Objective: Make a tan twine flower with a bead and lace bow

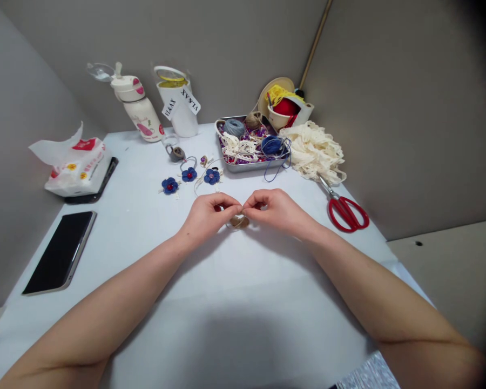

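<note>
Over the middle of the table, my left hand (213, 215) and my right hand (273, 210) meet fingertip to fingertip. Both are closed in a pinch on a small tan piece with thin cord (238, 222), which shows just below the fingertips. Its exact kind is too small to make out, and the fingers partly cover it. Beyond my left hand lie blue flowers with bead centres: one at the left (169, 186), one in the middle (189, 174) and one at the right (211, 176). A thin pale cord curves beside the right flower.
A metal tray (254, 167) holds yarn balls, lace and beads. Cream lace (314, 148) is heaped beside red-handled scissors (346, 213). A bowl (281, 118) with yarn, a white canister (183, 116) and a bottle (140, 111) stand behind. Tissues (79, 167) and a phone (60, 253) lie left.
</note>
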Demonstrator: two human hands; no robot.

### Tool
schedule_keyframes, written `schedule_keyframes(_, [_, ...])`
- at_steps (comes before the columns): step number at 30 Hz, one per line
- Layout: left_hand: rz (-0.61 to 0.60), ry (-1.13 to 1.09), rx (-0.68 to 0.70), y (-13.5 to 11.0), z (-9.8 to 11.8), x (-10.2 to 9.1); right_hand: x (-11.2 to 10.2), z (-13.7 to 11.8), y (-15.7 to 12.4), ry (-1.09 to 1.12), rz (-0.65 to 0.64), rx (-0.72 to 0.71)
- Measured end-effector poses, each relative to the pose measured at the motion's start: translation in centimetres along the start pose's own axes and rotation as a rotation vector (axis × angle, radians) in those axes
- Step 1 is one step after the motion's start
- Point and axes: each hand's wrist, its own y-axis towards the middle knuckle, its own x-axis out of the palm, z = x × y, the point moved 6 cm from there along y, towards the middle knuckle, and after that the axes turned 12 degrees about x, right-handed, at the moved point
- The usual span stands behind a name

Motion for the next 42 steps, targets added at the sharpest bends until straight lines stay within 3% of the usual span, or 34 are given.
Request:
schedule_keyframes(4, [0.061,-0.074,-0.050,0.3,-0.6,-0.6,-0.3,0.1,0.2,0.036,0.019,-0.003])
schedule_keyframes(13, [0.154,-0.312,-0.129,1.0,-3.8,-1.2,-3.5,-0.2,0.4,0.026,0.268,-0.027])
schedule_keyframes(15, [0.169,-0.342,-0.143,1.0,-4.0,-1.2,-4.9,0.0,-0.4,-0.062,0.356,-0.032])
schedule_keyframes(18, [0.175,-0.361,-0.163,1.0,-4.1,-1.1,-7.1,1.1,-2.7,-0.381,0.489,-0.007])
schedule_keyframes(20, [0.171,-0.356,-0.167,0.9,-4.0,-1.1,-8.7,2.8,-4.7,-0.622,0.580,0.089])
schedule_keyframes(22, [0.175,-0.350,-0.160,0.9,-4.0,-1.1,-10.3,5.3,-6.5,-0.838,0.643,0.280])
schedule_keyframes(24, [0.181,-0.351,-0.151,0.9,-4.1,-1.1,-11.4,8.0,-7.9,-0.984,0.620,0.477])
schedule_keyframes(27, [0.173,-0.368,-0.135,0.9,-4.1,-0.9,-12.2,10.5,-8.6,-1.045,0.575,0.599])
schedule_keyframes(33, [0.173,-0.391,-0.117,1.1,-4.1,-0.9,-12.7,11.5,-8.3,-0.986,0.485,0.694])
schedule_keyframes(37, [0.177,-0.404,-0.117,1.0,-3.9,-0.9,-12.5,11.5,-10.1,-0.861,0.479,0.737])
schedule_keyframes(40, [0.176,-0.396,-0.107,1.0,-3.6,-0.9,-11.4,10.8,-11.9,-0.582,0.471,0.689])
schedule_keyframes(42, [0.179,-0.379,-0.099,0.9,-3.5,-0.8,-9.4,9.6,-12.6,-0.249,0.347,0.597])
